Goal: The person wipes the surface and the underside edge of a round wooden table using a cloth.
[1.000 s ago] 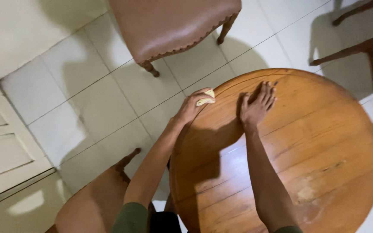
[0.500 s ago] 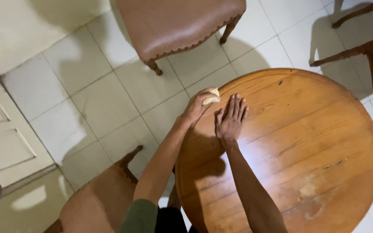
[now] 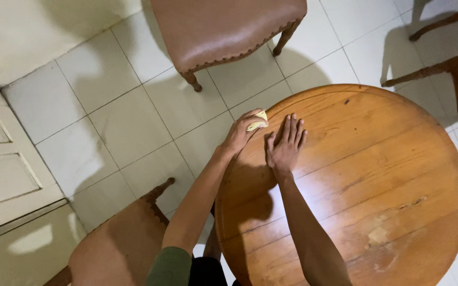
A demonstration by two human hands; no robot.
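White-tiled floor, round glossy wooden table. Left hand closed on small pale-yellow folded cloth at table's near-left rim; likely soft, light, best bunched in fingers. Right hand flat, open, holding nothing.

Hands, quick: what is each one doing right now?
Left hand: closed around a small yellow cloth at the round wooden table's edge.
Right hand: open, flat on the tabletop, holding nothing.
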